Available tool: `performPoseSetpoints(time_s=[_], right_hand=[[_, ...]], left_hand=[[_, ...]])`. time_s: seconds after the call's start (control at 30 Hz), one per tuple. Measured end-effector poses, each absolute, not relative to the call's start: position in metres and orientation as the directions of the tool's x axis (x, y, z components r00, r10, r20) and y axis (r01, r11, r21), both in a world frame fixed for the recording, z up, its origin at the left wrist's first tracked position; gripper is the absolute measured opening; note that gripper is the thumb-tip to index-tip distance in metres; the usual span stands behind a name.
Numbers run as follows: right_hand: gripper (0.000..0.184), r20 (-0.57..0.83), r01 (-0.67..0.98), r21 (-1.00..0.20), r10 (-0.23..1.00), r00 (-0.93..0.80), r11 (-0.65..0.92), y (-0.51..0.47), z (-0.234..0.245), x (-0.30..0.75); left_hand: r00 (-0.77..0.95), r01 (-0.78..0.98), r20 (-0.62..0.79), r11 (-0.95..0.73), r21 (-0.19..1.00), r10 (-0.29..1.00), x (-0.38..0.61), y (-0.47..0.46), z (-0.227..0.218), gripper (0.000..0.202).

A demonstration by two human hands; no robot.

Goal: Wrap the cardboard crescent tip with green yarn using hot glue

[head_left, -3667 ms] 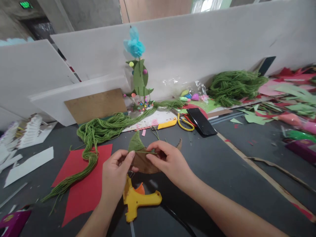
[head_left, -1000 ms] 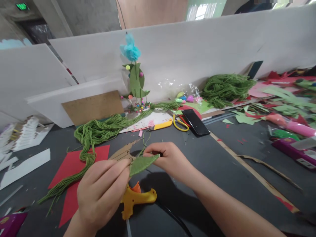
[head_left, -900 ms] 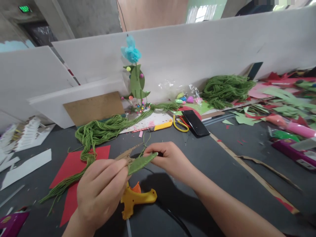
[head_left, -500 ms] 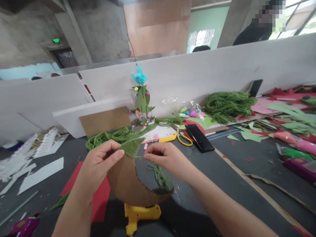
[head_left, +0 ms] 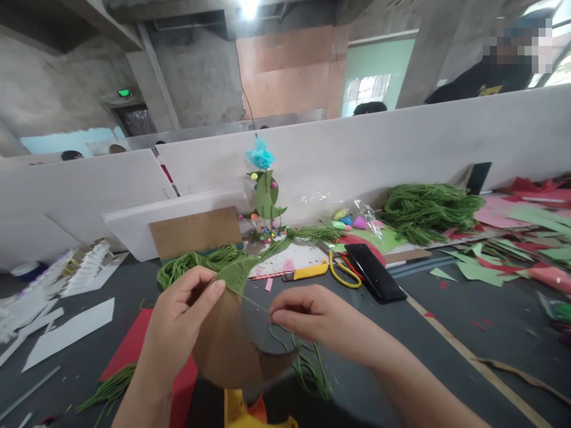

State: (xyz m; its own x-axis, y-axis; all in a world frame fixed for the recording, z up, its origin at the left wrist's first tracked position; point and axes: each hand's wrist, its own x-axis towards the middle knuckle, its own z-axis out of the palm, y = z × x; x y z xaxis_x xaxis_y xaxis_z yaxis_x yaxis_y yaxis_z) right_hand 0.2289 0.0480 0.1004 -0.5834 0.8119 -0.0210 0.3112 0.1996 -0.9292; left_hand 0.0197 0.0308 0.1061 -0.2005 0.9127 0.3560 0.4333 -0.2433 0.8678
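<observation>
My left hand (head_left: 181,321) pinches a brown cardboard crescent (head_left: 227,351) just under its top tip, which is wrapped in green yarn (head_left: 236,274). The crescent is held upright above the dark table. My right hand (head_left: 307,315) is closed on a strand of green yarn (head_left: 256,304) that runs taut from the wrapped tip to its fingers. The loose end of that yarn (head_left: 307,365) hangs down below the right hand. A yellow glue gun (head_left: 250,416) lies under the crescent at the bottom edge, mostly hidden.
A long green yarn skein (head_left: 200,261) and red paper (head_left: 134,351) lie left. Behind are a yellow cutter (head_left: 307,273), scissors (head_left: 343,270), a black phone (head_left: 375,279), a small green decorated tree (head_left: 265,196), another yarn pile (head_left: 423,208), paper scraps, white foam boards (head_left: 80,196). People stand beyond the partition.
The crescent has been turned from lying flat to standing upright and raised. My right hand has drawn the yarn out to the right of the wrapped tip. The view has tilted upward.
</observation>
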Motion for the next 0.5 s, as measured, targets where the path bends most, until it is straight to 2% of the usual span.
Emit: performPoseSetpoints(time_s=[0.07, 0.13, 0.27, 0.37, 0.43, 0.5], right_hand=[[0.019, -0.042, 0.338, -0.919, 0.801, -0.597, 0.203, 0.053, 0.097, 0.230], [0.019, -0.037, 0.345, -0.916, 0.810, -0.585, 0.207, 0.058, 0.095, 0.229], [0.019, -0.042, 0.318, -0.929, 0.796, -0.603, 0.191, 0.063, 0.092, 0.228], [0.015, 0.043, 0.247, -0.935, 0.771, -0.636, 0.256, 0.063, 0.093, 0.228], [0.014, 0.072, 0.197, -0.942, 0.738, -0.671, 0.272, 0.062, 0.094, 0.229], [0.010, 0.040, 0.133, -0.974, 0.715, -0.698, 0.184, 0.059, 0.093, 0.229]], left_hand=[[-0.241, 0.526, 0.420, -0.246, 0.814, 0.875, 0.016, 0.029, 0.109, 0.018], [-0.270, 0.487, 0.389, -0.223, 0.844, 0.881, 0.010, 0.031, 0.108, 0.017], [-0.257, 0.214, 0.193, -0.139, 0.967, 0.947, 0.008, 0.040, 0.104, 0.019], [-0.219, 0.039, 0.058, -0.050, 0.998, 0.974, 0.016, 0.043, 0.100, 0.020], [-0.212, 0.045, 0.064, -0.056, 0.997, 0.975, 0.022, 0.042, 0.099, 0.020], [-0.212, 0.147, 0.155, -0.125, 0.981, 0.965, 0.028, 0.040, 0.097, 0.019]])
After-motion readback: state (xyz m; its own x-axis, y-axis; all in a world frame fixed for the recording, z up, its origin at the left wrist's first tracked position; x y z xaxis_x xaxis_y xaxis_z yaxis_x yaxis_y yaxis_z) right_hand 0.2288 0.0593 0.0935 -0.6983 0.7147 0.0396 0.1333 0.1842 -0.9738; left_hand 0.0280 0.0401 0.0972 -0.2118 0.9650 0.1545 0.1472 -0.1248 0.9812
